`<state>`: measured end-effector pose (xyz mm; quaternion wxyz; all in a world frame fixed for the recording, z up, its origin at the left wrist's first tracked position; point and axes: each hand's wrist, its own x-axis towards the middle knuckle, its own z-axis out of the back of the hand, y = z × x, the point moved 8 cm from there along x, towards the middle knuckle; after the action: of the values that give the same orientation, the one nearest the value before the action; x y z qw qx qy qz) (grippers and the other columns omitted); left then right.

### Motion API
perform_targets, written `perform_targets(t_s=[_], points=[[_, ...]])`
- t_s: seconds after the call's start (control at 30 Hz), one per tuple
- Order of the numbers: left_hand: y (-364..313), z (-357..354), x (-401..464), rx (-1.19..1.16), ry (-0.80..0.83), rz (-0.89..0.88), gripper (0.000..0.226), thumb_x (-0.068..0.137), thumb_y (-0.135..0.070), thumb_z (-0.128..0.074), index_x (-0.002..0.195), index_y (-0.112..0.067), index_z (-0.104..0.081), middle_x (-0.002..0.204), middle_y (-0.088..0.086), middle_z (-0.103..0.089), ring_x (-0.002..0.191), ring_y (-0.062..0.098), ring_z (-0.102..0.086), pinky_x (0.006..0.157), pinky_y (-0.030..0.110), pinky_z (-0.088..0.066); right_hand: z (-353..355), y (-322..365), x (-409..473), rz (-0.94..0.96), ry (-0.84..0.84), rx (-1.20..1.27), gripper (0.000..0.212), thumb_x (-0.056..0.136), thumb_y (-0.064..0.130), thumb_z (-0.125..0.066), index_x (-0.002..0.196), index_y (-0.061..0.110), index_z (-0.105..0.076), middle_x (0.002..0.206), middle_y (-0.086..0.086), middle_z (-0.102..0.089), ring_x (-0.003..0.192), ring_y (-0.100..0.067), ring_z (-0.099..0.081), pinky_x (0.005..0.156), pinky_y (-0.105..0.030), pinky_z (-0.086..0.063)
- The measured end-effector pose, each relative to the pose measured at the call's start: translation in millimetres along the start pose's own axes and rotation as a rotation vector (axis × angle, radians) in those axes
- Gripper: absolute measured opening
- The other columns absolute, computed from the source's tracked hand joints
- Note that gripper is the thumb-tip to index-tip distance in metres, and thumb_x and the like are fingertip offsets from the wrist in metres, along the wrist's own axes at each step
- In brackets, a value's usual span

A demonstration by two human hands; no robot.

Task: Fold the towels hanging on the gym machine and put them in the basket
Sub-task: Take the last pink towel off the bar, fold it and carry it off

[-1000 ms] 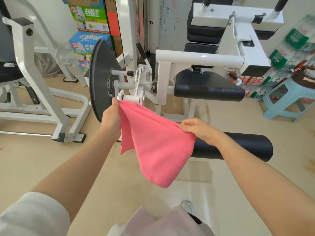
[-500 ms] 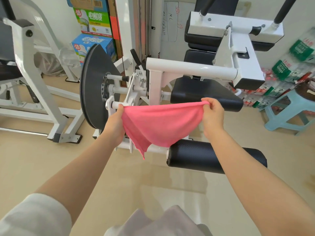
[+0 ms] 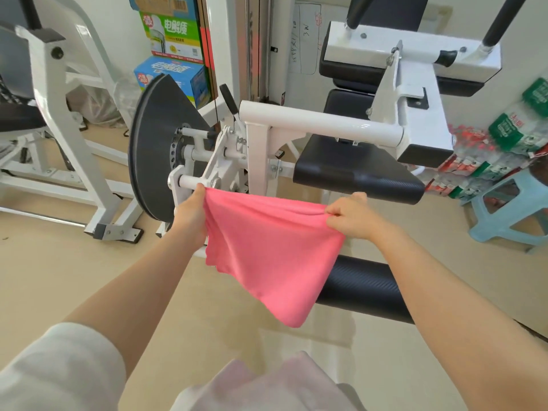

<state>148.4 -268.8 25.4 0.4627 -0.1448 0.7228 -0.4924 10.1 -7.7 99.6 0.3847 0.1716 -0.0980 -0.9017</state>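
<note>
Gym floor, leg machine [image 3: 320, 126] behind. Pink towel [image 3: 267, 247]: your left hand [image 3: 191, 212] and right hand [image 3: 348, 216] each pinch a top corner; its long edge runs left-right between both grips, body hanging below.

One pink towel [image 3: 267, 250], two hands, two stacked drink cartons [image 3: 170, 31], one blue plastic stool [image 3: 510, 212], one black weight plate [image 3: 154, 143].

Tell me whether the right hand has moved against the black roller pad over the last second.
Yes. The right hand rose from the black roller pad and now pinches the pink towel above the pad.
</note>
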Motion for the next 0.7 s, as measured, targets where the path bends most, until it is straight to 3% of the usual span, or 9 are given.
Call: perform_targets(t_s=[0.07, 0.13, 0.2, 0.33, 0.43, 0.5, 0.63, 0.7], points=[[-0.3, -6.7, -5.2, -0.023, 0.02, -0.038, 0.038, 0.09, -0.047, -0.052, 0.101, -0.013, -0.063, 0.088, 0.0, -0.063, 0.083, 0.017, -0.06, 0.076, 0.03, -0.048, 10.3, -2.1, 4.6, -0.021, -0.121, -0.248, 0.02, 0.069, 0.03, -0.028, 0.052, 0.022, -0.034, 0.057, 0.008, -0.037, 0.072, -0.014, -0.039, 0.089, -0.033, -0.021], [-3.4, -6.7, -8.6, -0.022, 0.009, -0.074, 0.031, 0.091, -0.045, -0.05, 0.091, -0.017, -0.063, 0.085, 0.0, -0.061, 0.083, 0.018, -0.058, 0.078, 0.032, -0.045, 18.7, -2.0, 7.1, -0.034, -0.218, -0.304, 0.023, 0.079, 0.027, -0.035, 0.059, 0.019, -0.044, 0.066, 0.006, -0.045, 0.08, -0.014, -0.038, 0.105, -0.04, -0.017], [-6.6, -8.1, -10.9, -0.01, 0.033, -0.093, 0.034, 0.088, -0.048, -0.049, 0.093, -0.019, -0.066, 0.096, 0.006, -0.066, 0.096, 0.024, -0.06, 0.087, 0.036, -0.045, 25.3, -4.2, 7.5, -0.031, -0.309, -0.297, 0.023, 0.085, 0.023, -0.04, 0.067, 0.016, -0.052, 0.075, 0.004, -0.053, 0.083, -0.017, -0.045, 0.109, -0.042, -0.017], [-10.2, -10.1, -17.0, -0.034, 0.077, -0.106, 0.045, 0.089, -0.049, -0.045, 0.11, -0.014, -0.065, 0.115, 0.009, -0.066, 0.106, 0.022, -0.062, 0.096, 0.037, -0.046, 25.2, -6.2, 9.5, -0.02, -0.402, -0.305, 0.032, 0.097, 0.023, -0.036, 0.098, 0.013, -0.066, 0.095, -0.004, -0.068, 0.093, -0.024, -0.059, 0.095, -0.037, -0.036], [-11.6, -9.3, -24.5, -0.036, 0.096, -0.107, 0.051, 0.086, -0.05, -0.047, 0.113, -0.008, -0.063, 0.115, 0.01, -0.065, 0.103, 0.021, -0.062, 0.102, 0.041, -0.044, 22.4, -0.3, 13.8, -0.028, -0.441, -0.254, 0.029, 0.099, 0.024, -0.037, 0.109, 0.013, -0.062, 0.105, -0.006, -0.062, 0.09, -0.027, -0.058, 0.079, -0.038, -0.048], [-13.6, -2.1, -27.5, -0.043, 0.076, -0.099, 0.044, 0.089, -0.047, -0.047, 0.108, -0.01, -0.062, 0.112, 0.01, -0.064, 0.098, 0.021, -0.061, 0.099, 0.041, -0.044, 22.9, 9.5, 16.2, 0.003, -0.482, -0.215, 0.025, 0.097, 0.021, -0.042, 0.105, 0.01, -0.063, 0.108, -0.008, -0.056, 0.085, -0.03, -0.055, 0.074, -0.037, -0.045], [-14.5, 13.8, -29.3, -0.047, 0.049, -0.106, 0.034, 0.095, -0.043, -0.043, 0.104, -0.017, -0.063, 0.108, 0.003, -0.066, 0.095, 0.018, -0.062, 0.083, 0.033, -0.051, 16.5, 27.5, 28.0, 0.051, -0.456, -0.302, 0.025, 0.095, 0.021, -0.046, 0.106, 0.012, -0.066, 0.117, -0.004, -0.061, 0.102, -0.026, -0.052, 0.087, -0.038, -0.034], [-15.5, 22.1, -29.8, -0.011, 0.047, -0.128, 0.033, 0.096, -0.042, -0.041, 0.099, -0.018, -0.064, 0.105, 0.002, -0.067, 0.097, 0.017, -0.063, 0.083, 0.031, -0.05, 11.9, 27.6, 32.6, 0.008, -0.432, -0.335, 0.026, 0.096, 0.024, -0.043, 0.108, 0.016, -0.065, 0.114, -0.002, -0.063, 0.104, -0.024, -0.047, 0.089, -0.038, -0.029]])
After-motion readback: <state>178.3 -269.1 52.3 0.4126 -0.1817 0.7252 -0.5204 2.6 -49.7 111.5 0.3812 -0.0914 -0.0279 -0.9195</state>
